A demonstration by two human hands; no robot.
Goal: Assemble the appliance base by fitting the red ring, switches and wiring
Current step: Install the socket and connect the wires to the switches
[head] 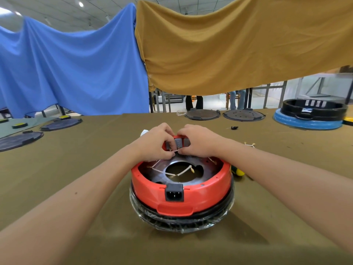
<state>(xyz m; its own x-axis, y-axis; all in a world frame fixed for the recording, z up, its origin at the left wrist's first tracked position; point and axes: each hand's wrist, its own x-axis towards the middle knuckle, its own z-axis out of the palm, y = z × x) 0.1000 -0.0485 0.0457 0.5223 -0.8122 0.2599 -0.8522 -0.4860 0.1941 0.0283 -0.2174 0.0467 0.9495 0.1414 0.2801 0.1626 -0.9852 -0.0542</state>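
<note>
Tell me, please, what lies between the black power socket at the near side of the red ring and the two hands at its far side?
In the head view, between the power socket and the hands, left and right, lies the metal plate with its central opening, crossed by white wires.

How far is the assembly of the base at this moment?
Done: the red ring sits on the black base, with the power socket fitted at its near side. In hand: the left hand and right hand work a white wire at the switch block on the far rim. Left: loose white wires lie unconnected inside.
</note>
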